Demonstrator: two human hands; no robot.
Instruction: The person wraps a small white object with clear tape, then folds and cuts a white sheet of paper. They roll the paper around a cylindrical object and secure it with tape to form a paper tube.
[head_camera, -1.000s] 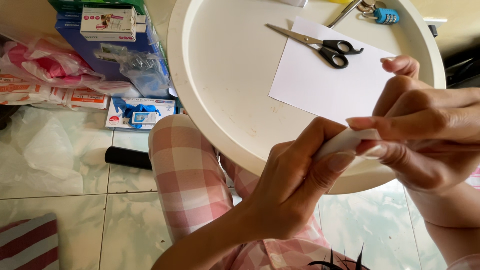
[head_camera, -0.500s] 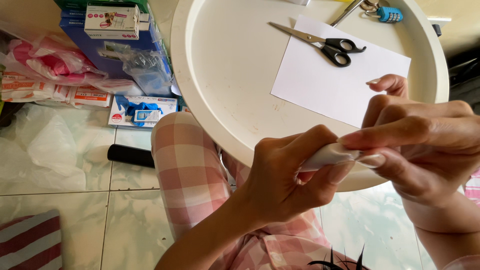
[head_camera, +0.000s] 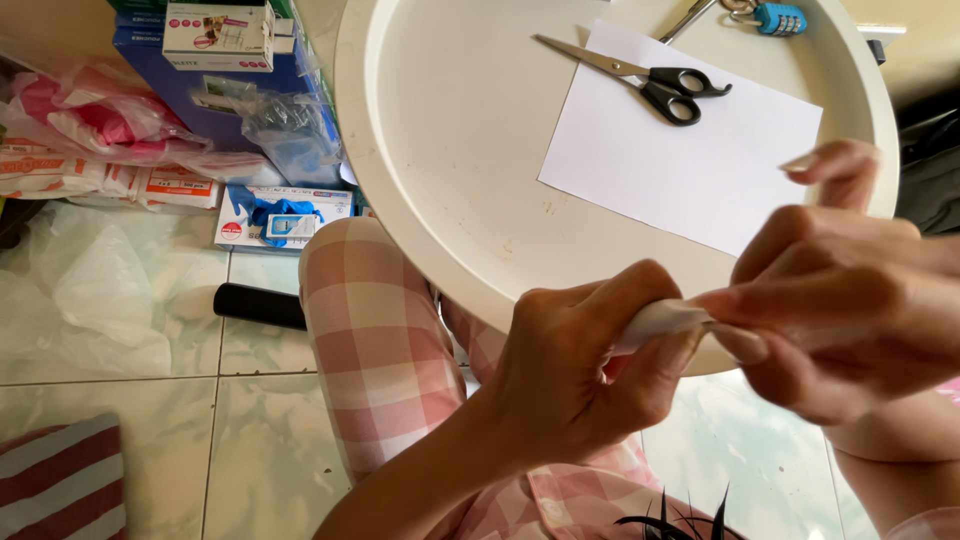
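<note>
Both of my hands hold a small white roll of paper (head_camera: 665, 318) between them, just over the near rim of a round white table (head_camera: 450, 160). My left hand (head_camera: 590, 370) wraps its fingers around the roll's left end. My right hand (head_camera: 850, 300) pinches the right end with thumb and fingers, hiding most of it. Farther back on the table lies a white sheet of paper (head_camera: 680, 160). Black-handled scissors (head_camera: 650, 80) rest shut across the sheet's far corner.
A blue padlock with keys (head_camera: 770, 15) sits at the table's far edge. My pink checked trouser leg (head_camera: 375, 340) is below the table. Boxes (head_camera: 215, 35), plastic bags (head_camera: 90, 120), a black cylinder (head_camera: 260, 305) and a striped cloth (head_camera: 55, 485) lie on the tiled floor at left.
My hands have shifted slightly lower and toward me while still gripping the white roll. My right-hand fingers have moved along it; they look blurred now.
</note>
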